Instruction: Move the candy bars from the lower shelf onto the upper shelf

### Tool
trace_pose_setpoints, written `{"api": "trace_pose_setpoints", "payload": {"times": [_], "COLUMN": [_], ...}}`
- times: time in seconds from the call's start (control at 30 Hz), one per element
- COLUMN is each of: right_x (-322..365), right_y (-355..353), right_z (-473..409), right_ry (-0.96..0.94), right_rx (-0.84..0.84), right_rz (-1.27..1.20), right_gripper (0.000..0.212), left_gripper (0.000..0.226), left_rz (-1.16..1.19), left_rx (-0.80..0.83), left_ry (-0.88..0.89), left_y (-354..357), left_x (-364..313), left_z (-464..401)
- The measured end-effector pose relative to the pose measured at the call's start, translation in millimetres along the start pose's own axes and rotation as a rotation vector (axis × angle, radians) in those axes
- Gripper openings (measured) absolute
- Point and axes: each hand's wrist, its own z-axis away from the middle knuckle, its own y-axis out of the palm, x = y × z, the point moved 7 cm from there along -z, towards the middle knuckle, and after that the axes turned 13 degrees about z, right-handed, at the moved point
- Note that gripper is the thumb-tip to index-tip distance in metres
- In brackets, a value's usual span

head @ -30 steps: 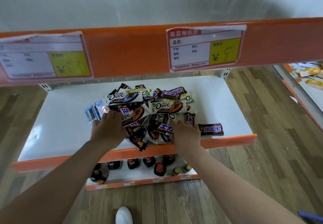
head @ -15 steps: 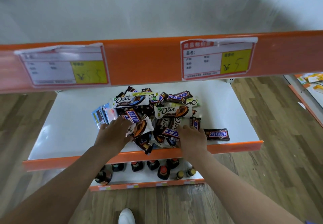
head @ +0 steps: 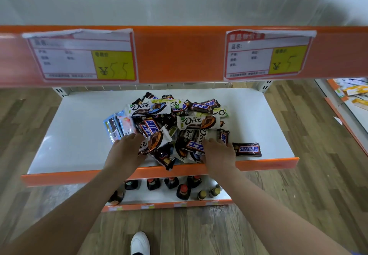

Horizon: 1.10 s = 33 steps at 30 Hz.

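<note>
Candy bars: a loose heap of glossy wrapped bars (head: 175, 127), white Dove and brown Snickers packets among them, lies mid-front on the lower shelf.
Lower shelf: a white metal board with an orange front lip (head: 59, 135).
Upper shelf: a white board behind an orange rail (head: 179, 53) carrying two red-framed paper price tags (head: 81, 55); no bars show on the part in view.
Left hand: the left hand (head: 127, 151) lies on the heap's left edge, fingers reaching over the wrappers; whether its grip has closed on any bar cannot be told.
Right hand: the right hand (head: 218, 153) rests on the heap's right side, fingertips among the packets; its grip cannot be told either.
Stray bar: one brown Snickers bar (head: 248, 149) lies just right of the right hand.
Below: dark bottles (head: 171, 185) stand on the lowest board.
</note>
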Motion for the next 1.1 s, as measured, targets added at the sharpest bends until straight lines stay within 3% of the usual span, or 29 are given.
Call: {"api": "trace_pose_setpoints", "payload": {"times": [0.17, 0.43, 0.57, 1.1], "right_x": [-2.4, -4.8, -3.0, -13.7], "right_y": [-1.8, -10.6, -21.2, -55.9], "right_z": [3.3, 12.2, 17.9, 74.4], "right_ry": [0.041, 0.069, 0.118, 0.147], "right_rx": [-0.02, -0.045, -0.178, -0.054], "right_rz": [-0.06, -0.084, -0.09, -0.142], "right_gripper": [0.041, 0.038, 0.034, 0.037], "left_gripper": [0.044, 0.041, 0.041, 0.041], "left_rz": [0.164, 0.193, 0.158, -0.039], "left_rx": [-0.044, -0.061, -0.029, -0.007], "left_ry": [-0.046, -0.007, 0.014, 0.043], "left_y": [-6.8, -19.2, -22.5, -70.7], "left_x": [8.8, -1.2, -5.2, -35.5], "left_z": [1.2, 6.9, 10.8, 67.8]}}
